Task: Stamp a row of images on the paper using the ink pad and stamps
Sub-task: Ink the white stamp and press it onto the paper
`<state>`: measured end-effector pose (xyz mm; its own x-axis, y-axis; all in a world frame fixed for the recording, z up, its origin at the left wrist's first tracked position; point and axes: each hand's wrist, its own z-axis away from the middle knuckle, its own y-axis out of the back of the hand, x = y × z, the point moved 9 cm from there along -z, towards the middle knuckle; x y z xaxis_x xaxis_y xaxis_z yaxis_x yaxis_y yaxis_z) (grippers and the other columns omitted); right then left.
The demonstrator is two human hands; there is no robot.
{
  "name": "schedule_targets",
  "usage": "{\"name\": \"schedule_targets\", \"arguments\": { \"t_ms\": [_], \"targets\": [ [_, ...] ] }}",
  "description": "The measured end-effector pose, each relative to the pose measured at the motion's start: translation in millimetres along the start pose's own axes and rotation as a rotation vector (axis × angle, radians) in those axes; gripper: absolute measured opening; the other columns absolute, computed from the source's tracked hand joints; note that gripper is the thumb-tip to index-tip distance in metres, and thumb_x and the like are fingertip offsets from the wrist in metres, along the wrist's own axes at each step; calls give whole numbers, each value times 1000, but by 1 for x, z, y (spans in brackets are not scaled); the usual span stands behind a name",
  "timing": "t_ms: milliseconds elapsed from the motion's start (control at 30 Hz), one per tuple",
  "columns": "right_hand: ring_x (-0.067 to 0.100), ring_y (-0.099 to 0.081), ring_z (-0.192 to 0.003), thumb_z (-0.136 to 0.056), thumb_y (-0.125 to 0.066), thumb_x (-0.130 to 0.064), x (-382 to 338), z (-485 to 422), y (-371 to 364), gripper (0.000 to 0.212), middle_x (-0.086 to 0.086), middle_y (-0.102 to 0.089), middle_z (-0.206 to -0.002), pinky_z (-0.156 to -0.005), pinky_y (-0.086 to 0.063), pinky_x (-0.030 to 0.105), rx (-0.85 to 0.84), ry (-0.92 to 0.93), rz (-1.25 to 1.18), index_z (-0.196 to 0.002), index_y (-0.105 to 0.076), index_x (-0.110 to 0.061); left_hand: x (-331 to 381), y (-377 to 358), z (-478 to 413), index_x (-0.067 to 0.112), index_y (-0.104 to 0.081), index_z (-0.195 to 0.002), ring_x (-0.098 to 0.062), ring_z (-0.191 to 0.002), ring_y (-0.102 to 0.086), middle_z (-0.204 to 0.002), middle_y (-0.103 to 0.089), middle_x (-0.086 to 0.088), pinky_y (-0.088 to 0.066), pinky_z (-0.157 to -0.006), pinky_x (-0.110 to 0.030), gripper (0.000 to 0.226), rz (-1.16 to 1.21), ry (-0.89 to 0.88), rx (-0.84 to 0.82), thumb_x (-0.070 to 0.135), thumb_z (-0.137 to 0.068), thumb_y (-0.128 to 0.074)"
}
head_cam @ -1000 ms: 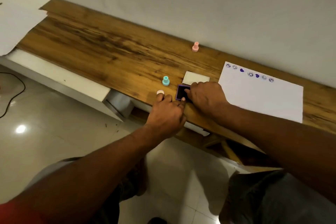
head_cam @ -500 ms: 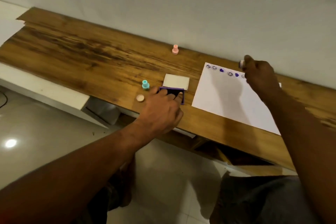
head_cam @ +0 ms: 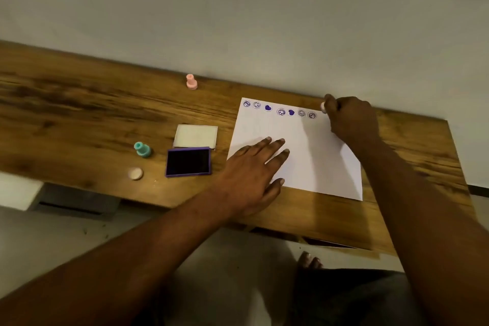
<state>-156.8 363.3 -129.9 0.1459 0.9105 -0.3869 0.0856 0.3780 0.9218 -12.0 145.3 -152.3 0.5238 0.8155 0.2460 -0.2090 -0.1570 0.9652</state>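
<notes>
Pressing a stamp [head_cam: 323, 107] gripped in the right hand [head_cam: 352, 119], left hand [head_cam: 254, 169] flat and empty on the paper [head_cam: 317, 161], extending seven prints [head_cam: 280, 110] rightward.

The surface [head_cam: 79, 103] is showing warm brown wood with darker streaked grain. The paper [head_cam: 312, 156] is lying white, carrying a row of purple prints [head_cam: 281, 112] along its far edge: ringed round faces mixed with two solid purple hearts. The ink pad [head_cam: 188, 162] is showing a purple frame around a near-black inked middle, and its lid [head_cam: 195, 136] is looking pale cream-white. One stamp [head_cam: 142, 149] is showing teal, another stamp [head_cam: 191, 81] pale pink, and the small round cap [head_cam: 135, 173] a light peach. The wall [head_cam: 238, 13] behind is appearing plain off-white.
</notes>
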Motion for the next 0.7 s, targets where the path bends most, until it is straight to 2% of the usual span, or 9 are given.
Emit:
{"name": "schedule_targets", "arguments": {
  "t_ms": [67, 200, 300, 433, 500, 567, 633, 700],
  "targets": [
    [39, -64, -84, -98, -44, -49, 9, -3, -5, 49, 21, -72, -87, -72, -45, 35, -4, -16, 8, -88, -78, -14, 6, -10, -9, 27, -8, -169, -19, -163, 6, -177, 5, 3, -4, -130, -42, 71, 27, -16, -10, 58, -108, -25],
    [42, -65, -85, -101, -47, -47, 21, -4, -11, 53, 25, -70, -85, -68, -41, 36, 31, -29, 7, -79, -73, -6, 10, -17, -24, 29, 1, -169, -16, -161, 15, -176, 13, 5, 7, -129, -38, 74, 57, -21, 31, 61, -106, -22],
    [44, -64, -84, -103, -47, -44, 20, -3, -11, 55, 28, -69, -84, -72, -45, 41, 49, -26, 21, -77, -72, -2, 8, -23, -30, 30, 2, -169, -16, -161, 17, -176, 14, 5, 6, -130, -40, 74, 75, -12, 47, 63, -106, -21],
    [44, -64, -85, -102, -49, -43, 21, -6, -11, 54, 28, -69, -84, -71, -43, 40, 40, -30, -8, -73, -69, -3, 4, -40, -31, 28, 4, -169, -16, -161, 18, -176, 15, 3, 1, -131, -46, 74, 38, -13, 10, 63, -107, -20],
    [43, -65, -88, -101, -47, -48, 19, -7, -8, 56, 26, -71, -87, -70, -43, 38, 32, -21, -13, -82, -75, -4, 2, -42, -31, 28, 2, -169, -17, -161, 17, -176, 13, 3, 0, -131, -47, 74, 34, -14, 18, 62, -108, -22],
    [44, -65, -85, -102, -42, -52, 10, -11, 8, 58, 23, -71, -84, -68, -42, 37, 103, 23, 21, -82, -74, -7, 2, -42, -31, 28, 2, -169, -17, -161, 16, -176, 12, 4, 0, -131, -46, 74, 34, -16, 23, 61, -108, -22],
    [45, -61, -75, -104, -39, -52, -9, -9, 42, 57, 21, -66, -73, -62, -36, 38, 269, 87, 96, -70, -59, -12, 3, -42, -32, 28, 2, -169, -17, -161, 17, -176, 12, 3, 2, -131, -45, 74, 29, -18, 23, 61, -107, -23],
    [45, -57, -66, -104, -38, -52, -26, -3, 64, 53, 20, -61, -67, -58, -33, 36, 410, 135, 153, -68, -53, -15, 3, -41, -33, 27, 2, -169, -17, -161, 16, -176, 12, 3, 3, -131, -44, 75, 30, -15, 22, 61, -107, -23]
  ]
}}
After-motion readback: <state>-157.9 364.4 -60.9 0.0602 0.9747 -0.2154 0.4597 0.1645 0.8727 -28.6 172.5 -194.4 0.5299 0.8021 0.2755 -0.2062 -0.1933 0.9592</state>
